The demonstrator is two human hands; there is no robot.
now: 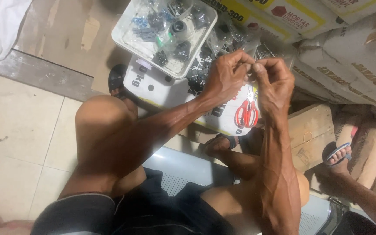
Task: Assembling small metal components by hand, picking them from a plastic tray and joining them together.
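Note:
My left hand (228, 76) and my right hand (275, 83) meet in front of me, fingertips pinched together on a small clear plastic bag (250, 69) that is mostly hidden by the fingers. Under the hands lies a white sack (162, 89) with red-handled scissors (246, 113) on it. Just beyond stands a white plastic tray (164, 32) filled with several small bags of dark hardware parts.
Stacked printed sacks (349, 65) fill the right side. A wooden box (310, 132) sits by my right forearm. Another person's sandalled foot (338, 154) is at the right. I sit on a grey perforated metal bench (183, 169); tiled floor (18, 143) lies to the left.

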